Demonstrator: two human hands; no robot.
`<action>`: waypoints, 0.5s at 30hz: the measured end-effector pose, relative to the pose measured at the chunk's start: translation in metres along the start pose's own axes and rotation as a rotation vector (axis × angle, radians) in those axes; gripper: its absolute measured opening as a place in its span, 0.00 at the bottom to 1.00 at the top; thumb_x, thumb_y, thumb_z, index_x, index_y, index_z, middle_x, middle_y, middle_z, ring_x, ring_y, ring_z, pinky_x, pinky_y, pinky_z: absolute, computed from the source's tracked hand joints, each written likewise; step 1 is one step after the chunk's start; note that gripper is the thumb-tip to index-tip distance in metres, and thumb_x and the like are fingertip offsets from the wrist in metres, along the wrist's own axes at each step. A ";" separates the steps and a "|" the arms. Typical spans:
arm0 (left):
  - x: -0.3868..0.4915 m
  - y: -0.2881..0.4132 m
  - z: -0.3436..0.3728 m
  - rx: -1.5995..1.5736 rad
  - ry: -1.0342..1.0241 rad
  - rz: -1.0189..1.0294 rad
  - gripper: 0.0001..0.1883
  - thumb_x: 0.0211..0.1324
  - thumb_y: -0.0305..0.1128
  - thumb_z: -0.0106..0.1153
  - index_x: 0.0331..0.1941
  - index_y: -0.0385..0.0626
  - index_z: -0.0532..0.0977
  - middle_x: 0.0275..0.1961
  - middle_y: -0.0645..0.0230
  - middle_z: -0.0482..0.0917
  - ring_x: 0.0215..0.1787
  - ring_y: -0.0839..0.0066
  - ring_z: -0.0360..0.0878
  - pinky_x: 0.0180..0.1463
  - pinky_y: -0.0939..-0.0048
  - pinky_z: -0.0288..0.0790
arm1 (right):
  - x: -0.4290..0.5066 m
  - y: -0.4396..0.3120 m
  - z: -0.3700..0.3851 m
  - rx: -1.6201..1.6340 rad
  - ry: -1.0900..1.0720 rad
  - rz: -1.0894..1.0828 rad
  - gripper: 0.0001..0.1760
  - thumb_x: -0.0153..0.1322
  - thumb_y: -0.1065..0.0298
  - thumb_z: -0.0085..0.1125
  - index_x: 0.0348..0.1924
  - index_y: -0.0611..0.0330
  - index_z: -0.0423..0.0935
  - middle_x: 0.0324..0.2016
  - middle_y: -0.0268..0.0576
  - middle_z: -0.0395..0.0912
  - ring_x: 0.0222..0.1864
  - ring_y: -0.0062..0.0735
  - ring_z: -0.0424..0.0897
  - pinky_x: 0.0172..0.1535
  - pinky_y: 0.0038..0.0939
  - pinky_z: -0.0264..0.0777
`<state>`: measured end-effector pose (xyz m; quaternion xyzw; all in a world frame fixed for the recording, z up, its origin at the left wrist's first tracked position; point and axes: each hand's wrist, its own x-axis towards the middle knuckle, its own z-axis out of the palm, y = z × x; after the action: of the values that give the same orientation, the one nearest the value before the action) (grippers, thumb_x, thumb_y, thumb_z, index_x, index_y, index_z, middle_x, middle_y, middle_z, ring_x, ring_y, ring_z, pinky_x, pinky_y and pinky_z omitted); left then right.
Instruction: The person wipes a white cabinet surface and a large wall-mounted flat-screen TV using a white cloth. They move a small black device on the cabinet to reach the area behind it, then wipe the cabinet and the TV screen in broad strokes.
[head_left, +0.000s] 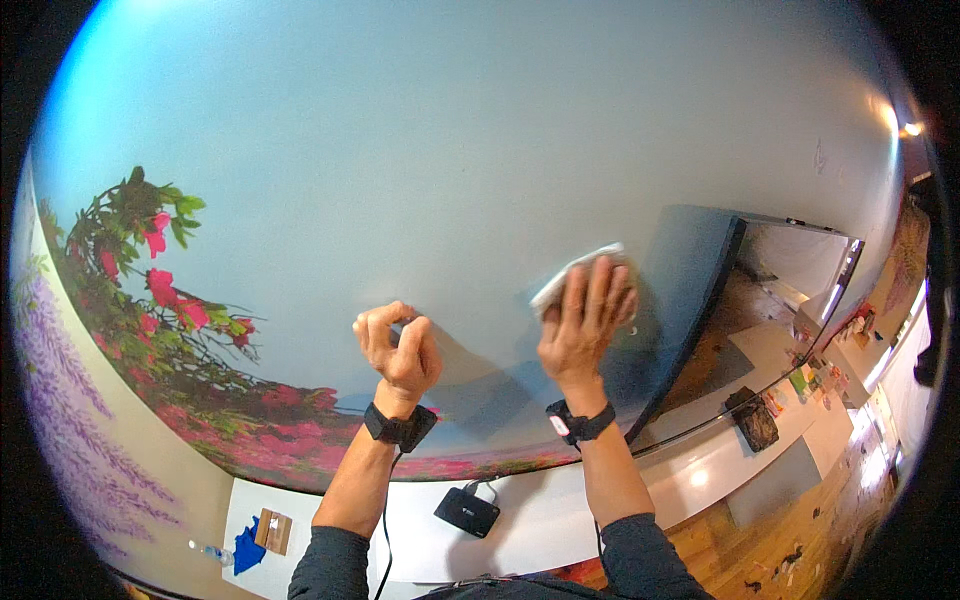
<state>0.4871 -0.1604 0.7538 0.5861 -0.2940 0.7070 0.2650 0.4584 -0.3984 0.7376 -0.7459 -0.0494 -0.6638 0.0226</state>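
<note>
My right hand (581, 322) presses a folded white cloth or pad (576, 279) against a wall (465, 172) printed with a pale blue sky. The fingers spread over the pad, and its upper left edge shows. My left hand (399, 346) is near the same wall, left of the right hand, fingers curled; whether it holds something small is hidden. Pink flowers and green leaves (161, 289) are printed on the wall at left. Both wrists wear black bands with cables.
A large dark-framed television (735, 300) stands at right, reflecting the room. Below the wall, a white ledge (540, 525) carries a black box (466, 512) with a cable, a blue cloth (248, 546), a brown block (273, 531), a clear bottle (214, 553) and a dark crumpled item (752, 420).
</note>
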 end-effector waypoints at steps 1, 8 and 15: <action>-0.001 0.000 -0.002 0.017 -0.017 0.007 0.07 0.44 0.22 0.60 0.29 0.49 0.79 0.38 0.65 0.79 0.35 0.65 0.74 0.41 0.61 0.59 | 0.009 0.004 -0.002 0.004 0.014 0.070 0.37 0.77 0.56 0.55 0.79 0.49 0.59 0.81 0.54 0.49 0.82 0.66 0.43 0.78 0.68 0.30; -0.011 0.001 -0.005 0.016 -0.103 -0.020 0.07 0.45 0.23 0.61 0.29 0.50 0.80 0.40 0.66 0.79 0.37 0.66 0.75 0.43 0.61 0.60 | 0.059 -0.071 0.012 0.064 -0.020 -0.031 0.40 0.74 0.55 0.58 0.79 0.48 0.61 0.80 0.54 0.52 0.81 0.66 0.45 0.78 0.68 0.32; -0.031 -0.026 -0.038 0.307 -0.082 -0.105 0.10 0.55 0.29 0.61 0.41 0.52 0.82 0.63 0.52 0.77 0.66 0.52 0.74 0.72 0.50 0.59 | 0.002 -0.086 0.011 0.109 -0.109 -0.213 0.37 0.72 0.59 0.62 0.75 0.48 0.68 0.79 0.50 0.55 0.82 0.60 0.44 0.79 0.64 0.29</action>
<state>0.4860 -0.1161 0.7207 0.6625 -0.1621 0.7043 0.1970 0.4603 -0.3113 0.7355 -0.7690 -0.1653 -0.6175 -0.0102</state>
